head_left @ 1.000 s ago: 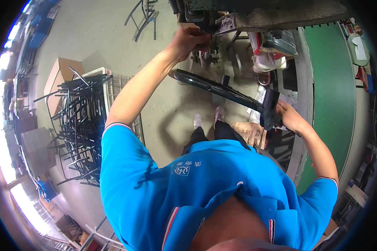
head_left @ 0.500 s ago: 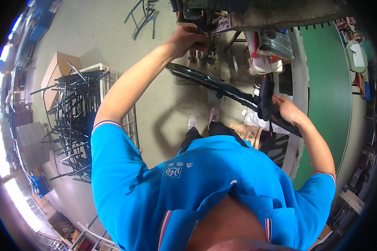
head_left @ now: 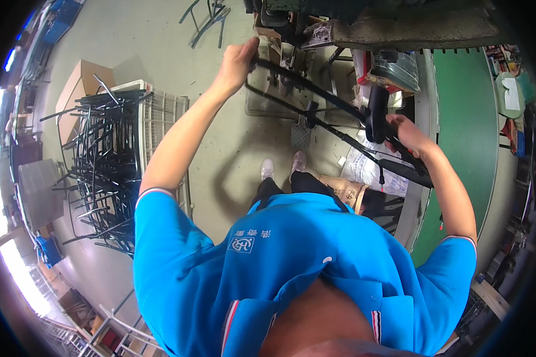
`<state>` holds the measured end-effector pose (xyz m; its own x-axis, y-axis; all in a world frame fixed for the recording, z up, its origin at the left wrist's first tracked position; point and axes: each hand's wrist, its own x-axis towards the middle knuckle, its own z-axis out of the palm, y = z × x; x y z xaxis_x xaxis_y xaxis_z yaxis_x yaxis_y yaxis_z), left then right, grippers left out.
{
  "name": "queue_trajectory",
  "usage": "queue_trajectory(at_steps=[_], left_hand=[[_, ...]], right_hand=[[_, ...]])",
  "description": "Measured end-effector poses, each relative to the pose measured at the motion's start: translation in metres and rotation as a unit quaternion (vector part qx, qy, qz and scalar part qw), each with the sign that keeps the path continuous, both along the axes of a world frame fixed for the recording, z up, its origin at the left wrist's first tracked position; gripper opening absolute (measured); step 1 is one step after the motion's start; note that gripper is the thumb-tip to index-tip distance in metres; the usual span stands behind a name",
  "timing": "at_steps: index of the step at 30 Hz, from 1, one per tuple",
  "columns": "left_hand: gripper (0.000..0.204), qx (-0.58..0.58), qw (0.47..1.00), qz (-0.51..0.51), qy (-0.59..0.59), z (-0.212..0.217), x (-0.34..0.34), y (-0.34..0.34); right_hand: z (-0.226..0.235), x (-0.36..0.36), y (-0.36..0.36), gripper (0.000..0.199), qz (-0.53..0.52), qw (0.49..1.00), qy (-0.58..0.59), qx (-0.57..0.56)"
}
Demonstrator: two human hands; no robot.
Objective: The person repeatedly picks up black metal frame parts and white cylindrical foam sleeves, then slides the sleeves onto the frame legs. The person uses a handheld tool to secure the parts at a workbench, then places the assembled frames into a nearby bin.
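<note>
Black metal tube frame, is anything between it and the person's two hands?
Nothing visible. The left hand grips the far end of the black metal tube frame directly, and the right hand holds its near end beside the black padded piece.

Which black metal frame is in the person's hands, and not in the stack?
The long black frame in front, gripped by left hand and right hand; the other frames lie stacked at the left.
</note>
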<state>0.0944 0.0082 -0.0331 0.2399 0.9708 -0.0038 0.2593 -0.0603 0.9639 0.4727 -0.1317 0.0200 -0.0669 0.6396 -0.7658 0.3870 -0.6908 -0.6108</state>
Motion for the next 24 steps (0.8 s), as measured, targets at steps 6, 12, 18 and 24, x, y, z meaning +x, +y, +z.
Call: queue_trajectory(at_steps=[6, 12, 18, 24], left_hand=[[0.050, 0.043, 0.992, 0.005, -0.118, -0.029, 0.026, 0.044], [0.047, 0.005, 0.990, 0.038, -0.139, -0.042, 0.023, 0.062], [0.047, -0.001, 0.991, 0.048, -0.124, -0.033, 0.018, 0.058], [0.048, 0.000, 0.990, 0.046, -0.137, -0.030, 0.020, 0.048]], right_hand=[[0.007, 0.004, 0.021, 0.025, -0.056, 0.998, -0.033, -0.021], [0.012, 0.001, 0.039, 0.025, 0.000, 0.999, -0.034, -0.035], [0.019, -0.014, 0.040, 0.020, -0.056, 0.996, -0.038, -0.050], [0.012, -0.005, 0.038, 0.019, -0.029, 0.997, -0.039, -0.052]])
